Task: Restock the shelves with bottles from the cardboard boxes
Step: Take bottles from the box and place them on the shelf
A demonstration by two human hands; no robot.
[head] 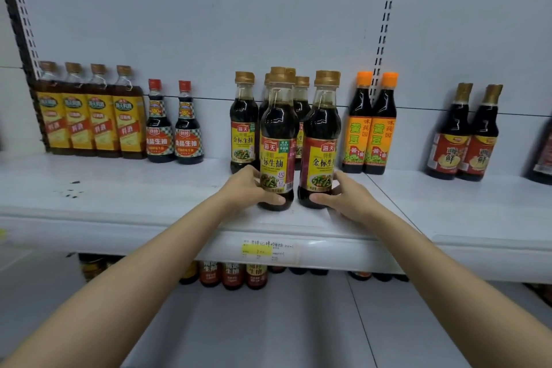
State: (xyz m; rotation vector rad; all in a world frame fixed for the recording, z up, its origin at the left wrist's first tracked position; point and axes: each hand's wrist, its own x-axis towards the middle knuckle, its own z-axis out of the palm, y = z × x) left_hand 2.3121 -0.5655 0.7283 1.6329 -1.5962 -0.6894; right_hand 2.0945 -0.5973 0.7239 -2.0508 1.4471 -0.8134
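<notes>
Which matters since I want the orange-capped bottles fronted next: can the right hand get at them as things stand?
Probably yes. The right hand grips a gold-capped bottle, so it must let go first. The orange-capped bottles stand just to its right on the shelf, with nothing in front of them.

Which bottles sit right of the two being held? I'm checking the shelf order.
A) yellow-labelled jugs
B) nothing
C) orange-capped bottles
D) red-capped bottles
C: two orange-capped bottles stand just right of the bottle gripped by the right hand; the left hand grips the other bottle, and the red-capped ones and the jugs are off to the left.
</notes>
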